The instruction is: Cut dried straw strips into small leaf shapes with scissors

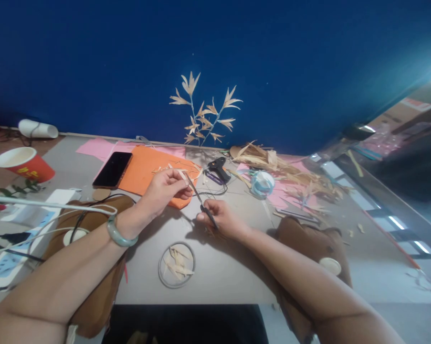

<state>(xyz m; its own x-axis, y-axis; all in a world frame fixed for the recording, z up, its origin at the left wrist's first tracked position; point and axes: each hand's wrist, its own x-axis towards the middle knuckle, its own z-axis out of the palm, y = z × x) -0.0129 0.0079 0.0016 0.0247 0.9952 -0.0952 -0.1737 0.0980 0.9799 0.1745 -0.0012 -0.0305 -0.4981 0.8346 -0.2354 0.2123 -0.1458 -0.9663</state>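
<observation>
My left hand [171, 186] pinches a small pale strip [182, 175], which looks like dried husk, above the edge of an orange sheet [140, 167]. In my right hand [220, 219] is a pair of dark-handled scissors [203, 204]; the blades point up and left and meet the strip near my left fingertips. Whether the blades are parted is too small to tell. Below my hands a round shallow dish [177, 285] holds several cut pale pieces [178, 263]. Behind, a branch [210, 125] with pale husk petals stands against the blue wall.
A black glue gun [218, 168] and a roll of tape [262, 184] lie beyond my right hand. Dried husks [290, 169] spread over pink paper at right. On the left are a phone [112, 170], a red cup [25, 164] and a power strip [13, 267] with cables.
</observation>
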